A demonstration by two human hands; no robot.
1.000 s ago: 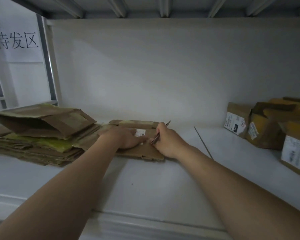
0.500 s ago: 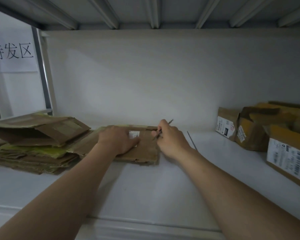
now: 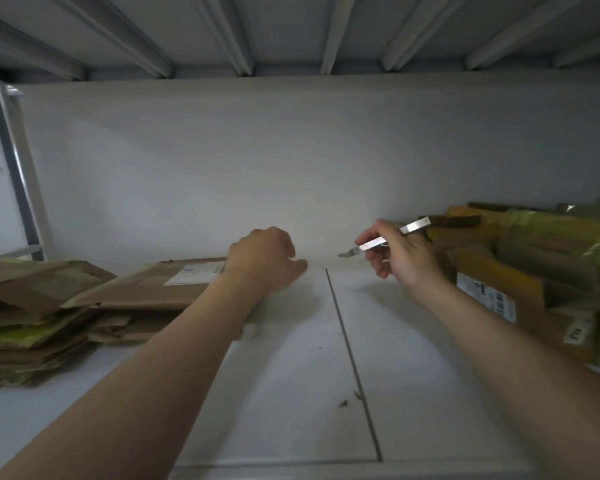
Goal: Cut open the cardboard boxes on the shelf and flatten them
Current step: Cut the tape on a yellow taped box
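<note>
The flattened box [image 3: 160, 289] lies against the left stack [image 3: 32, 327], and the left hand [image 3: 264, 259] has lifted off it, loose and empty, while the right hand [image 3: 404, 258] carries the knife [image 3: 383, 240] toward the uncut boxes [image 3: 499, 289].

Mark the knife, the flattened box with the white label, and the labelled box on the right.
knife [image 3: 385, 238]: head view, on the metal handle.
flattened box [image 3: 142, 289]: head view, on its brown top face, left of the label.
labelled box [image 3: 485, 297]: head view, on its white shipping label.
</note>
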